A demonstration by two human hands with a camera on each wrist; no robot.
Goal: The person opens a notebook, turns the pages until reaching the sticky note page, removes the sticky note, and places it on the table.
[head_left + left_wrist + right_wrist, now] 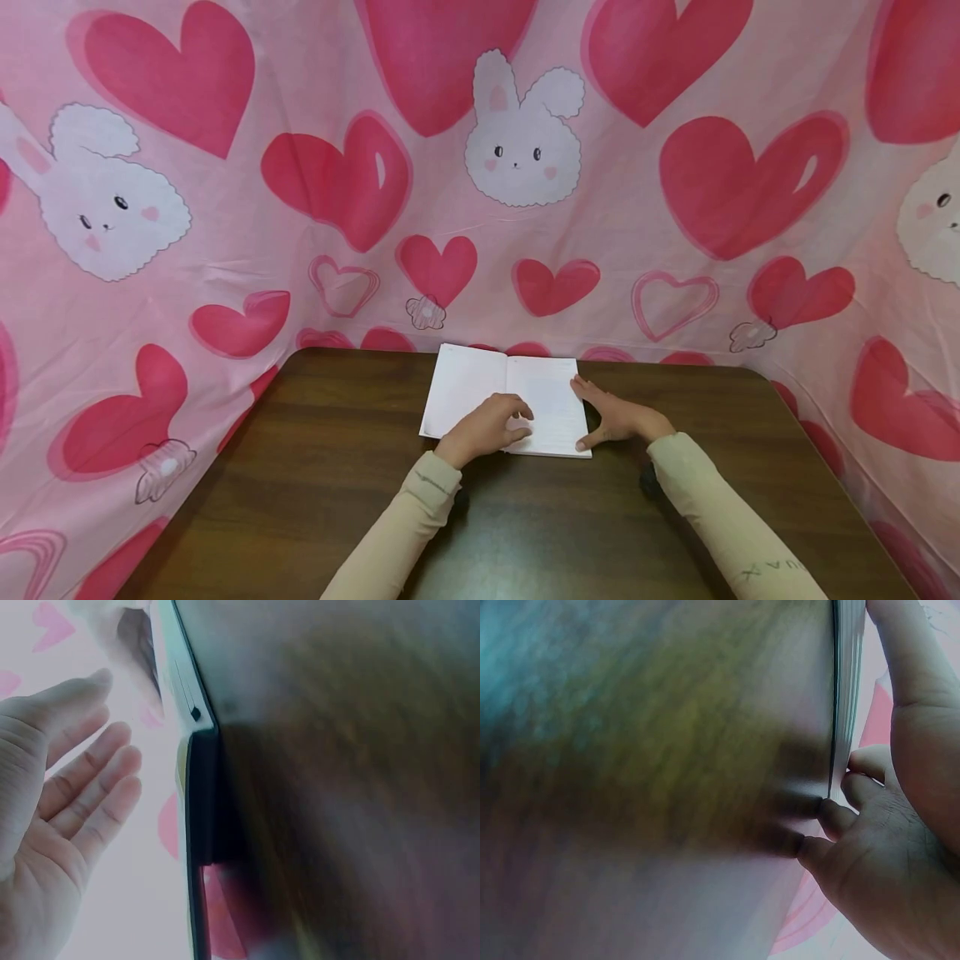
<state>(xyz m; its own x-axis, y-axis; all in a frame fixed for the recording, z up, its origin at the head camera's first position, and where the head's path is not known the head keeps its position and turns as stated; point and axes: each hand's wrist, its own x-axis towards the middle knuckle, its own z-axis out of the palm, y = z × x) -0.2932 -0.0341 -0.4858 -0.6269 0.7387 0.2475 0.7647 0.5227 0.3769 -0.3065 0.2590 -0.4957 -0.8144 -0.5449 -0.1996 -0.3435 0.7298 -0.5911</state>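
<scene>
Fingertips of the right hand [621, 419] press the right page edge of an open book [480, 387], fingers mostly straight, thumb at its bottom corner. The left hand [486, 428] rests on the lower middle pages, fingers loosely curled, gripping nothing. The book lies flat at the far middle of a dark wooden table [315, 483]. Seemingly a page turn is beginning; lifting one sheet calls for a light pinch.
</scene>
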